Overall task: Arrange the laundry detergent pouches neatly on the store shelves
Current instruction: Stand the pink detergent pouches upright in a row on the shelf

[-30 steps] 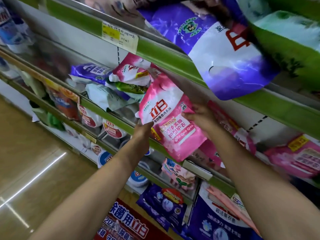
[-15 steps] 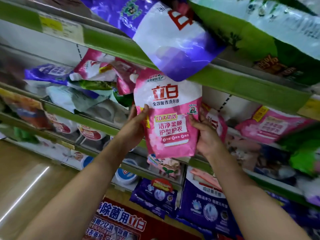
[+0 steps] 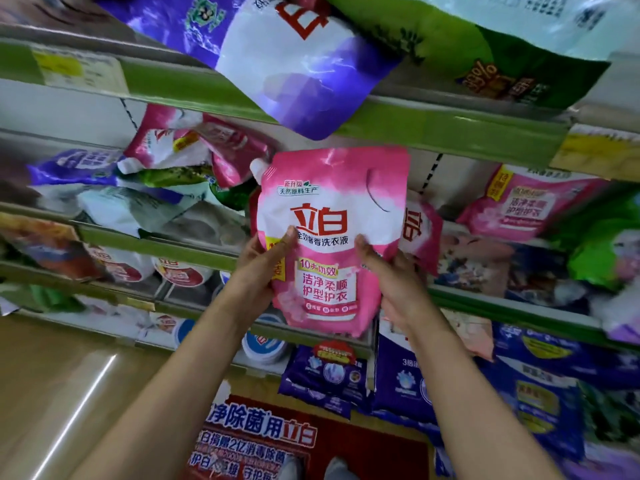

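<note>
A pink and white detergent pouch [image 3: 329,216] stands upright in front of the middle shelf, its printed face toward me. My left hand [image 3: 258,271] grips its left edge, thumb on the front. My right hand [image 3: 389,271] grips its right edge in the same way. Behind it, another pink pouch [image 3: 420,233] leans on the shelf. A jumbled heap of pink, purple and green pouches [image 3: 166,174] lies to the left on that shelf. One more pink pouch [image 3: 526,206] lies tilted at the right.
A large purple and white pouch [image 3: 294,64] overhangs the green edge of the upper shelf [image 3: 433,129], next to a green pouch [image 3: 485,46]. Round tubs [image 3: 180,271] fill the shelf below. Blue-purple pouches [image 3: 533,393] sit lower right. A red floor sign [image 3: 277,441] lies by my feet.
The pink pouch came off the shelf, turned upright to face me, and rose. Both hands shifted to grip its sides. My view swung to the right along the shelves.
</note>
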A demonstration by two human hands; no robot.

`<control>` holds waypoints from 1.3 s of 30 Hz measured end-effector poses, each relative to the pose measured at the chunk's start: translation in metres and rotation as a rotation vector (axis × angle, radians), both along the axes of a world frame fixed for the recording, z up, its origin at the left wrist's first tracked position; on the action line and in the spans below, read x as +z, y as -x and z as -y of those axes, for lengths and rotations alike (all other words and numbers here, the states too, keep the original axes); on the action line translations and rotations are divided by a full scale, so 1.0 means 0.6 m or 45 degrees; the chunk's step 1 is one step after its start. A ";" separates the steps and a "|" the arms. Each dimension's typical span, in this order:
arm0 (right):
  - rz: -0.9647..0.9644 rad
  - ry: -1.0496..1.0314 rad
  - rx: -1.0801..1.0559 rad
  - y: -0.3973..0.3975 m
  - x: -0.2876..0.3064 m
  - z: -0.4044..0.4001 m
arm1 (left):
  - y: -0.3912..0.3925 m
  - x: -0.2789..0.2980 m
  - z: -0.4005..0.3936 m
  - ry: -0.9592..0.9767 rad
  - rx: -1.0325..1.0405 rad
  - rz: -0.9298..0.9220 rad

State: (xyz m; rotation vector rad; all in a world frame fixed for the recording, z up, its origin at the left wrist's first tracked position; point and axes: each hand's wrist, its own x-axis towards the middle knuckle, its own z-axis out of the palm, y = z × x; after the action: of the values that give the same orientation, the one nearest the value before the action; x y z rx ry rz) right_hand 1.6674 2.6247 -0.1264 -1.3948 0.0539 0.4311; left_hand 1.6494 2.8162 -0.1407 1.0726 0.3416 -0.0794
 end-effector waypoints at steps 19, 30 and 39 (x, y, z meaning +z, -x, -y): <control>-0.180 -0.310 -0.202 0.137 0.014 0.029 | 0.155 -0.036 -0.026 -0.138 -0.616 -0.134; -0.129 -0.426 -0.314 0.120 0.034 0.059 | 0.164 -0.042 -0.007 -0.058 -0.734 -0.300; -0.086 -0.461 -0.401 0.144 0.026 0.110 | 0.147 -0.032 0.037 -0.066 -0.842 -0.258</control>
State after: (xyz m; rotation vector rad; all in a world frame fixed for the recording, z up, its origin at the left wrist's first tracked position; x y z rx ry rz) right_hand 1.5811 2.5586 -0.1107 -0.9932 0.2364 0.2110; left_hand 1.5614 2.7939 -0.1601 1.1969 0.1579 -0.7761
